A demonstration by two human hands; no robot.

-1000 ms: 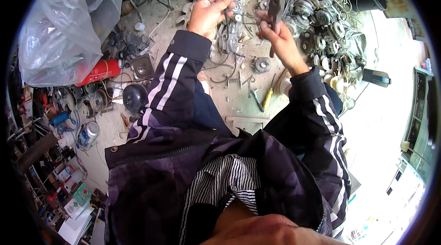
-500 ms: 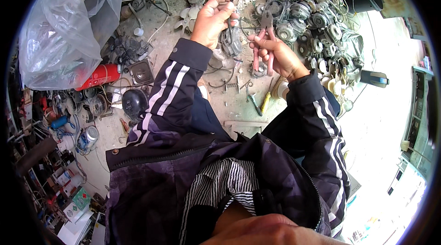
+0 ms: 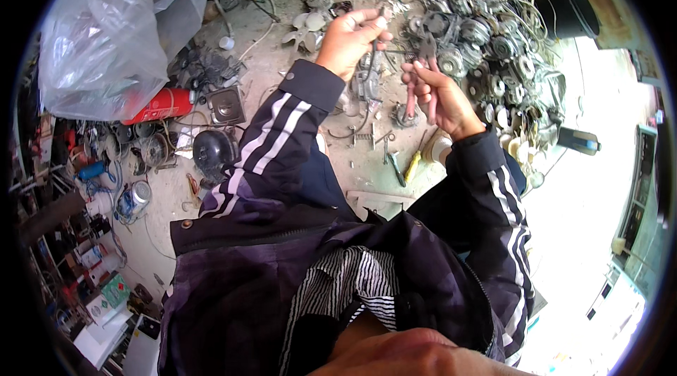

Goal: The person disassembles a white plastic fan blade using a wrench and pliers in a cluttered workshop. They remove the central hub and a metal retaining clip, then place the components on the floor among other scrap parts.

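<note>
Clutter (image 3: 67, 224) lines the left edge, with a blue can (image 3: 92, 170) among it. Above, a clear plastic bag (image 3: 106, 52) hangs partly over a red cylinder (image 3: 162, 106). Just right of the cylinder lies a square metal tray (image 3: 227, 105), and below the tray a black dome (image 3: 214, 150). Farther up the floor are a white cap (image 3: 226, 43) and pale fan blades (image 3: 306, 31).

Next comes the left hand (image 3: 350, 41), thumb and forefinger pinching a dark cable (image 3: 374, 57), the other fingers curled in behind. The cable hangs from the hand down to a motor (image 3: 366, 87) on the floor; whether it joins the motor I cannot tell. A spring (image 3: 364, 136) lies below the motor, and nearer the body a green-handled tool (image 3: 398, 170) lies just beside a yellow screwdriver (image 3: 413, 166).

To their upper right, the right hand (image 3: 444, 94) holds red-handled pliers (image 3: 428, 50), fingers curled around handles that stand apart, head pointing away from the body. Whether the jaws gape is too small to tell. A heap of motors (image 3: 486, 45) spreads behind and right of the pliers, with a black bucket (image 3: 572, 13) past it.
</note>
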